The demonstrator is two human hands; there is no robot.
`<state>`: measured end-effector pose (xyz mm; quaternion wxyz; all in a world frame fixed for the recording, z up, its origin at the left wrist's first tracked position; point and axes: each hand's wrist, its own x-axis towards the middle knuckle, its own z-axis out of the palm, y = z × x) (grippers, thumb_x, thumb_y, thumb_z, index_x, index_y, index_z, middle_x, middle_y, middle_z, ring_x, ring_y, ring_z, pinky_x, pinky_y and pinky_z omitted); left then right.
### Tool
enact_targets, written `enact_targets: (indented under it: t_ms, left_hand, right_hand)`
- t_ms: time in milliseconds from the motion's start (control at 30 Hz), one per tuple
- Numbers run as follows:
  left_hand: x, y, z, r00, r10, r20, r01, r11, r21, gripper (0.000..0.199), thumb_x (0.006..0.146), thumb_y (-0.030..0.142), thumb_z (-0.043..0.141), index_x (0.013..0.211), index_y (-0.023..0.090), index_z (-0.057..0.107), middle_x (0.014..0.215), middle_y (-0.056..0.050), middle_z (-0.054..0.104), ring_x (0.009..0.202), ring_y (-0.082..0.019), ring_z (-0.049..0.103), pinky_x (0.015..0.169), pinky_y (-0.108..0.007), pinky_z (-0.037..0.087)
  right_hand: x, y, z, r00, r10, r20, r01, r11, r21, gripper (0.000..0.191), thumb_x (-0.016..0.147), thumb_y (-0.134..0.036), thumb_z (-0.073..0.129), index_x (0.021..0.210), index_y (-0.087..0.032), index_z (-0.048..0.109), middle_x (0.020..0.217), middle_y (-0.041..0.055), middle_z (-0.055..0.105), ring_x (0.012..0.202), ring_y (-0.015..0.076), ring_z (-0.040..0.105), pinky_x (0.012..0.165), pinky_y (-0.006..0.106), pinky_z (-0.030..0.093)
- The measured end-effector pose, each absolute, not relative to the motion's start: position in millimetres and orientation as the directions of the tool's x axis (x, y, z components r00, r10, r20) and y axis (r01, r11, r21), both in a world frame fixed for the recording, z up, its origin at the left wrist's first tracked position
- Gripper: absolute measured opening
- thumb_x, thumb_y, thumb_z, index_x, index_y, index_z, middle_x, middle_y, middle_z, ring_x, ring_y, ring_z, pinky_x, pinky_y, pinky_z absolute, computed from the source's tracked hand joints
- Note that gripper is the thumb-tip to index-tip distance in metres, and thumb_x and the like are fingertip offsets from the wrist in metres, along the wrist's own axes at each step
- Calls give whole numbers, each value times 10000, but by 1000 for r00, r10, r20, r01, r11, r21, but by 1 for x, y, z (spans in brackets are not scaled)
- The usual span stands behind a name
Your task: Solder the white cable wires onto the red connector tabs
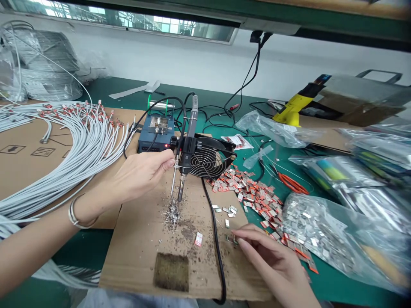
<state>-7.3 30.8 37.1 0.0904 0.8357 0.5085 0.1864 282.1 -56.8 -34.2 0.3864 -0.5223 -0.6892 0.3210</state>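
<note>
Now | right fingers [248, 251] pinch small board [230, 238] | left cardboard [32, 172]: printed arrow [13, 149]

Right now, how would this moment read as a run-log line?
left hand: fingertips beside soldering iron, hold unclear; right hand: pinching small circuit board; silvery scraps: on cardboard near iron tip; fan: behind iron

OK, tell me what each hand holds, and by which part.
Right hand: a small board, apparently pinched at its right end. Left hand: closed beside the soldering iron; any hold cannot be told.
</note>
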Motion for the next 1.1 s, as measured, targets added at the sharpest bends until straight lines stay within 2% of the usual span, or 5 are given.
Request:
enact_targets:
  t_ms: [233, 467, 667, 833, 1100]
  left_hand:
    - [-9, 34, 36, 441, 874, 206, 817, -486, 311, 222, 926, 291, 288, 739, 207, 375, 572, 40, 350, 499, -120, 283, 500, -260, 164]
    - [-10, 37, 39, 459, 869, 184, 795, -494, 352, 262, 936, 330, 257, 764, 209, 414, 570, 32, 374, 489, -129, 298, 500, -263, 188]
    - [-12, 25, 38, 385, 904, 185, 775, -426, 466, 319, 938, 406, 241, 905, 188, 472, 666, 13, 506, 570, -128, 462, 522, -241, 283]
    - [-12, 8, 28, 417, 908, 42, 651, -331, 683, 318, 852, 458, 432, 805, 169, 554, 606, 26, 465, 548, -111, 420, 496, -230, 294]
    - [-4, 7, 22, 399, 916, -33, 611, -239, 754, 266, 815, 358, 469, 728, 151, 613, 594, 10, 511, 562, -108, 419, 511, -235, 293]
  right_hand:
    - [275, -54, -24, -132, 966, 223, 479, 259, -839, 208, 795, -356, 604, 767, -164, 679, 738, 68, 601, 679, 131, 578, 543, 158, 475]
    - [276, -52, -13, -155, 945, 287, 513, 325, -794, 109, 797, -263, 586, 783, -188, 664, 770, 59, 609, 699, 133, 585, 577, 167, 494]
    - [288, -54, -11, -123, 936, 329, 581, 337, -741, 95, 778, -255, 592, 784, -197, 668, 759, 51, 617, 705, 139, 596, 581, 171, 500]
    - [293, -58, -11, -65, 924, 377, 605, 336, -722, 87, 757, -243, 592, 757, -201, 668, 766, 50, 627, 699, 136, 604, 576, 165, 496]
    - [297, -61, -17, 15, 938, 345, 639, 256, -725, 134, 739, -297, 594, 730, -183, 663, 771, 68, 636, 691, 156, 613, 580, 195, 503]
